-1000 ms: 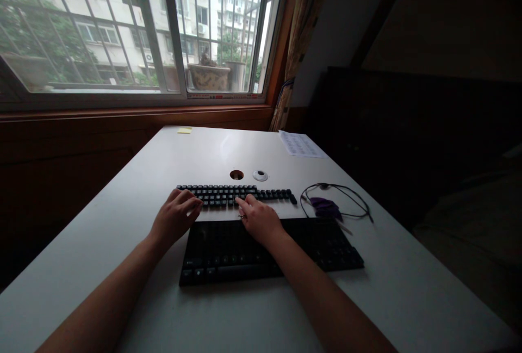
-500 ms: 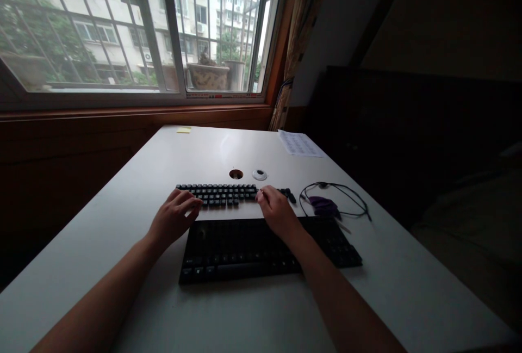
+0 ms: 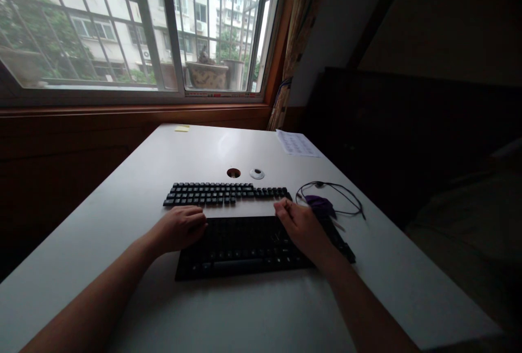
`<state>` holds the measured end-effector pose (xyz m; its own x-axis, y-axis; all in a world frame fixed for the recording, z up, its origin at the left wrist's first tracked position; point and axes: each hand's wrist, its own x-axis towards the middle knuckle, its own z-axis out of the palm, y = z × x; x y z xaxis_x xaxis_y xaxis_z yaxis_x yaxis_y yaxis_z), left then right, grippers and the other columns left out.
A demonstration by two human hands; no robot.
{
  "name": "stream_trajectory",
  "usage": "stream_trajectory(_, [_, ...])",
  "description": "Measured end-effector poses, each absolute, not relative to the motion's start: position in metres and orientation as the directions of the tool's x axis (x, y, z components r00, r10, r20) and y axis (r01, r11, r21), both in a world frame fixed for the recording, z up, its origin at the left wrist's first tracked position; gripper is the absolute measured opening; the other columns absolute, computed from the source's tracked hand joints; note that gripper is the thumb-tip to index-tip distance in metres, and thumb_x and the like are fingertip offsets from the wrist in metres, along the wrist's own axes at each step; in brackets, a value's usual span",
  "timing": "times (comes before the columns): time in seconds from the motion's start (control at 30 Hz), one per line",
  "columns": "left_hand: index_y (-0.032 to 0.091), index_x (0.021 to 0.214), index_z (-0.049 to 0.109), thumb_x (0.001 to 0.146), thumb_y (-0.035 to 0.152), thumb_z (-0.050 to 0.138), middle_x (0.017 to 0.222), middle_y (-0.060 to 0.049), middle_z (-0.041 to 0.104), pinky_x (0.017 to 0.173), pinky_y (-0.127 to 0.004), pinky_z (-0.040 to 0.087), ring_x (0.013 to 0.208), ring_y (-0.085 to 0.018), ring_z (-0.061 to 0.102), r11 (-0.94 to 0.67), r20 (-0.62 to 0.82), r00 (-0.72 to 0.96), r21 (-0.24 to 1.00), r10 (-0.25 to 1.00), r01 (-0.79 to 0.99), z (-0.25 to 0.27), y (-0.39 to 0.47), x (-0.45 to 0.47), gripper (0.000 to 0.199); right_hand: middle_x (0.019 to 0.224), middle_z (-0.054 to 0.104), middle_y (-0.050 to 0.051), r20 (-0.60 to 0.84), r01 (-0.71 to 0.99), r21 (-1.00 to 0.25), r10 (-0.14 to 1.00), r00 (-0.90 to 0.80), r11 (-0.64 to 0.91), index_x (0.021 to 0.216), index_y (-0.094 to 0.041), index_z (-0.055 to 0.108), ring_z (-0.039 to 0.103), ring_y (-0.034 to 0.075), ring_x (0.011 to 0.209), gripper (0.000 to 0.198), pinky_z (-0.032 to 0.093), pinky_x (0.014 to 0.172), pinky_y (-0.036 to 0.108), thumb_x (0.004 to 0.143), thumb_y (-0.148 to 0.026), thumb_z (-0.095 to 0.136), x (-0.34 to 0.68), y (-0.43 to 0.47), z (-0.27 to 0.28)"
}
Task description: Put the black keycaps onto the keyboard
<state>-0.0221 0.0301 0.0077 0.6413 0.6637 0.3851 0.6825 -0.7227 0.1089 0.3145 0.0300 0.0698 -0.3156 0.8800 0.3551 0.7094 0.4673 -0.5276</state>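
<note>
A black keyboard (image 3: 240, 263) lies on the white table in front of me. Its lowest row shows keycaps, while the upper part is too dark to read. Behind it, loose black keycaps (image 3: 204, 194) stand in rows on the table. My left hand (image 3: 181, 228) is at the keyboard's upper left corner, fingers curled together; what they hold, if anything, is hidden. My right hand (image 3: 299, 225) hovers over the keyboard's right part, its thumb and fingers pinched near the right end of the keycap rows. Whatever is in that pinch is too small to name.
To the right lie a looped black cable (image 3: 350, 192) and a crumpled purple cloth (image 3: 320, 205). A round hole (image 3: 233, 173) and a white ring-shaped cover (image 3: 256, 174) are beyond the keycaps. Printed paper (image 3: 298, 143) and a yellow sticky note (image 3: 181, 128) lie near the far edge.
My left hand has drawn back from the keycap rows to the keyboard's corner, and its fingers have curled in. My right hand has moved right and slightly nearer, uncovering more keycaps.
</note>
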Motion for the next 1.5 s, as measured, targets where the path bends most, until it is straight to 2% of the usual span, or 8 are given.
stream_trajectory(0.3, [0.019,0.074,0.057,0.093,0.022,0.048,0.073,-0.002,0.057,0.058,-0.027,0.043,0.065,-0.015,0.055,-0.737,0.381,0.657,0.112,0.651,0.666,0.011,0.029,-0.020,0.022,0.057,0.055,-0.002,0.389,0.732,-0.472,0.861,-0.327,0.491,0.065,-0.021,0.052,0.055,0.013,0.053,0.040,0.037,0.057,0.024,0.098,-0.043,0.044,0.327,0.010,0.039])
stream_trajectory(0.53, [0.019,0.073,0.058,0.093,0.021,0.049,0.073,-0.003,0.057,0.059,-0.027,0.043,0.065,-0.015,0.054,-0.739,0.380,0.656,0.128,0.652,0.661,0.010,0.029,-0.021,0.021,0.045,0.055,-0.005,0.195,0.584,-0.783,0.976,-0.094,0.213,0.075,-0.021,0.061,0.052,0.012,0.034,0.039,0.037,0.038,0.020,0.094,-0.052,0.045,0.339,0.018,0.029])
stream_trajectory(0.97, [0.019,0.076,0.059,0.094,0.021,0.049,0.077,-0.003,0.057,0.061,-0.027,0.046,0.068,-0.015,0.056,-0.736,0.375,0.649,0.165,0.662,0.656,0.002,0.032,-0.023,0.020,0.043,0.054,-0.004,0.186,0.519,-0.842,0.982,0.017,0.150,0.074,-0.019,0.060,0.050,0.011,0.031,0.042,0.035,0.034,0.018,0.091,-0.054,0.045,0.344,0.024,0.022])
stream_trajectory(1.1, [0.019,0.080,0.061,0.093,0.021,0.049,0.077,-0.003,0.057,0.063,-0.027,0.048,0.070,-0.015,0.058,-0.748,0.413,0.644,0.169,0.645,0.642,0.004,0.032,-0.022,0.018,0.044,0.053,-0.004,0.275,0.603,-0.758,0.960,-0.051,0.249,0.071,-0.021,0.060,0.052,0.012,0.036,0.042,0.037,0.039,0.020,0.094,-0.052,0.042,0.342,0.018,0.025])
stream_trajectory(1.23, [0.019,0.080,0.060,0.094,0.021,0.047,0.078,-0.004,0.057,0.063,-0.028,0.048,0.069,-0.016,0.057,-0.736,0.376,0.652,0.145,0.659,0.661,0.004,0.031,-0.022,0.020,0.054,0.056,0.000,0.431,0.703,-0.473,0.835,-0.341,0.531,0.064,-0.021,0.055,0.053,0.012,0.050,0.042,0.040,0.055,0.023,0.097,-0.041,0.041,0.331,0.007,0.032])
stream_trajectory(1.33, [0.019,0.078,0.058,0.095,0.022,0.046,0.078,-0.004,0.057,0.062,-0.029,0.047,0.068,-0.016,0.055,-0.722,0.343,0.652,0.131,0.676,0.679,0.004,0.031,-0.023,0.021,0.059,0.058,0.001,0.441,0.701,-0.344,0.767,-0.466,0.624,0.064,-0.020,0.055,0.053,0.012,0.053,0.040,0.039,0.059,0.024,0.098,-0.037,0.042,0.325,0.003,0.035])
stream_trajectory(1.4, [0.019,0.080,0.058,0.095,0.022,0.046,0.080,-0.004,0.057,0.063,-0.029,0.047,0.070,-0.016,0.056,-0.716,0.327,0.651,0.138,0.685,0.685,0.004,0.032,-0.024,0.019,0.056,0.056,0.000,0.448,0.714,-0.392,0.799,-0.402,0.580,0.064,-0.020,0.055,0.053,0.012,0.051,0.040,0.039,0.057,0.024,0.098,-0.038,0.042,0.326,0.006,0.033])
stream_trajectory(1.5, [0.019,0.082,0.058,0.096,0.022,0.046,0.081,-0.004,0.057,0.065,-0.029,0.048,0.072,-0.016,0.057,-0.720,0.312,0.659,0.152,0.685,0.677,0.003,0.032,-0.025,0.018,0.047,0.052,-0.003,0.381,0.690,-0.617,0.911,-0.158,0.378,0.068,-0.021,0.057,0.053,0.012,0.043,0.042,0.039,0.049,0.022,0.097,-0.045,0.042,0.335,0.014,0.027])
